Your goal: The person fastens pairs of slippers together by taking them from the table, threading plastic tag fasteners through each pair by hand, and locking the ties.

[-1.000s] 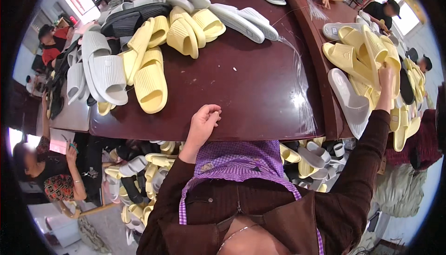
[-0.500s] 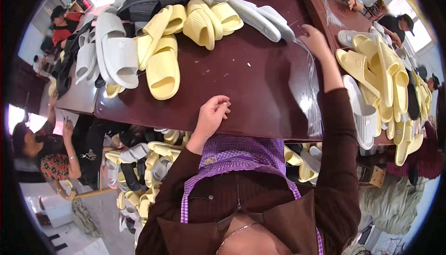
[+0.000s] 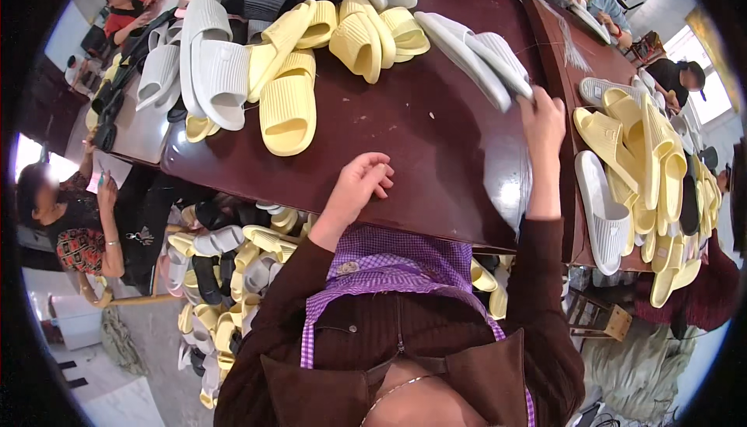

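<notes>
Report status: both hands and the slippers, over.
Right hand gripping pale grey foam slide slipper at its near end. Left hand empty, resting on dark brown table. Yellow ribbed foam slipper lies apart, nothing blocking.

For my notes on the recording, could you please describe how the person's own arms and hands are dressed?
Both arms are covered to the wrists by long, dark brown sleeves. The left hand and right hand are bare: no gloves show, and no rings or watch can be made out. Over the brown top sits a purple-and-white checked apron with matching straps.

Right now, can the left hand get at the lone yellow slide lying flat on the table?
Probably yes: the left hand rests open on bare brown table, and nothing lies between it and the yellow slide.
</notes>
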Action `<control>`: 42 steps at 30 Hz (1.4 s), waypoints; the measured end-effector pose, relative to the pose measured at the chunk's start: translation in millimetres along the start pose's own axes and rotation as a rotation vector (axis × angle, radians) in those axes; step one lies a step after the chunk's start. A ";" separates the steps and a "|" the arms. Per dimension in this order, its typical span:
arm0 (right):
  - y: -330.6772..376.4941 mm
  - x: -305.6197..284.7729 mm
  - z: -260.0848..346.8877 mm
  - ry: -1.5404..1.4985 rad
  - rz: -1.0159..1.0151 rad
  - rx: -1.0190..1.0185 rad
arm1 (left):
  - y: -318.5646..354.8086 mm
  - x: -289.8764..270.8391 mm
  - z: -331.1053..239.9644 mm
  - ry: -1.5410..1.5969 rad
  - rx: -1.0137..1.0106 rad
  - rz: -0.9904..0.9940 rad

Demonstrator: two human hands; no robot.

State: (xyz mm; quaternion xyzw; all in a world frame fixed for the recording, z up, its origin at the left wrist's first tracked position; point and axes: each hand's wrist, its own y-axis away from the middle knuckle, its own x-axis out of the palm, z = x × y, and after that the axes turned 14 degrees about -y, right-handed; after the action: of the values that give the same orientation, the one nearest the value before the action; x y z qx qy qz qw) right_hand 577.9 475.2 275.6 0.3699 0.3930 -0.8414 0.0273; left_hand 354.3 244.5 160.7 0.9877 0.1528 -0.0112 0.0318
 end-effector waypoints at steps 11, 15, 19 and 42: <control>106.1 -43.7 11.4 -0.163 0.086 -0.388 | -14.8 -3.3 -52.0 0.706 -0.226 -0.185; 127.8 -12.0 13.2 -0.396 0.030 -0.121 | -7.0 -9.7 -33.0 0.765 -0.118 -0.232; 133.7 11.5 20.6 -1.351 -0.094 0.696 | 2.4 -9.2 -43.0 0.624 0.090 -0.383; 110.7 53.7 49.9 -1.699 0.103 0.605 | 89.8 -101.3 -61.5 0.576 0.240 -0.933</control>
State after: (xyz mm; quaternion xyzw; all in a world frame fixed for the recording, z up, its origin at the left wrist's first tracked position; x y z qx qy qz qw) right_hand 546.3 378.0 190.9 -0.3678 -0.0146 -0.8963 0.2474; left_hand 285.7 132.7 230.6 0.7753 0.5737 0.2289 -0.1322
